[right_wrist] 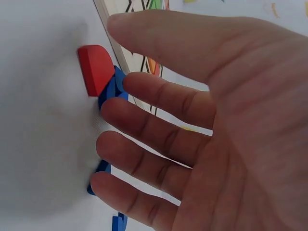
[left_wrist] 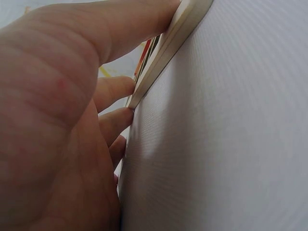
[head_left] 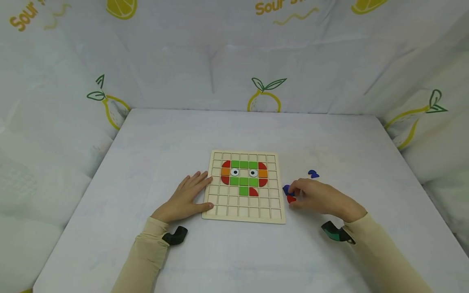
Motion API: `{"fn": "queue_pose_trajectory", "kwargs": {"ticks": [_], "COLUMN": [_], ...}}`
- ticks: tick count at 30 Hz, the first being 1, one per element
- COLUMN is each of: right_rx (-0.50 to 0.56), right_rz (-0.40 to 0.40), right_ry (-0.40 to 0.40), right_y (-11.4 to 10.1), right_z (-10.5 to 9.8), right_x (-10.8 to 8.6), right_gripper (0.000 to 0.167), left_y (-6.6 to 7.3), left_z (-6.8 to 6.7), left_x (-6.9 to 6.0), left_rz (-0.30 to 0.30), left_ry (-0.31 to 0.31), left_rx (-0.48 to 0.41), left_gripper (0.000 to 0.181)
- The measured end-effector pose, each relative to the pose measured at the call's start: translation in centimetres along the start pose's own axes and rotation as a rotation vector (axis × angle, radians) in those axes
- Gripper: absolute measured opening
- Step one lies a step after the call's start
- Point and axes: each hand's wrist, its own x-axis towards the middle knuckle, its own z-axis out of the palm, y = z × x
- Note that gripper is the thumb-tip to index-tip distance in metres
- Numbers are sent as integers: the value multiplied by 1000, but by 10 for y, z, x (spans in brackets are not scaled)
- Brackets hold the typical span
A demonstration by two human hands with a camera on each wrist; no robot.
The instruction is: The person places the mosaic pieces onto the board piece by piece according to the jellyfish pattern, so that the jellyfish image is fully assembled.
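Note:
A square wooden grid board [head_left: 223, 207] lies on the table. On it, green squares [head_left: 243, 181], red quarter-round pieces [head_left: 253, 191], orange squares [head_left: 262, 173] and two eye pieces [head_left: 234, 172] form a pattern. My left hand [head_left: 185, 198] rests at the board's left edge, its thumb and fingertips touching the rim. To the right of the board, my right hand [head_left: 320, 197] hovers over loose pieces with relaxed fingers. Its index fingertip is at some blue pieces [right_wrist: 110, 90]; whether it touches them I cannot tell. A red quarter-round piece [right_wrist: 96, 70] lies beside them, below the thumb.
More blue pieces [head_left: 313, 174] lie farther back, beyond my right hand. The white table [head_left: 165, 138] meets a lemon-printed cloth [head_left: 220, 61] at the back and sides. Dark wrist devices [head_left: 176, 236] sit at both sleeves.

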Motion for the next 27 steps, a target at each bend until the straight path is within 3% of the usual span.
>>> {"fn": "queue_pose_trajectory", "kwargs": {"ticks": [13, 27], "right_rx": [-51, 32], "right_rz": [-41, -59], "right_ry": [41, 25], "right_y": [-6, -4], "right_z": [9, 12], "right_x": [4, 2], "right_gripper": [27, 28], "left_y": [0, 0], "left_z": [0, 0], "left_x": [0, 0], "left_rz": [-8, -3], "left_ry": [-7, -5], "left_rx": [-8, -2], "left_gripper": [85, 85]}}
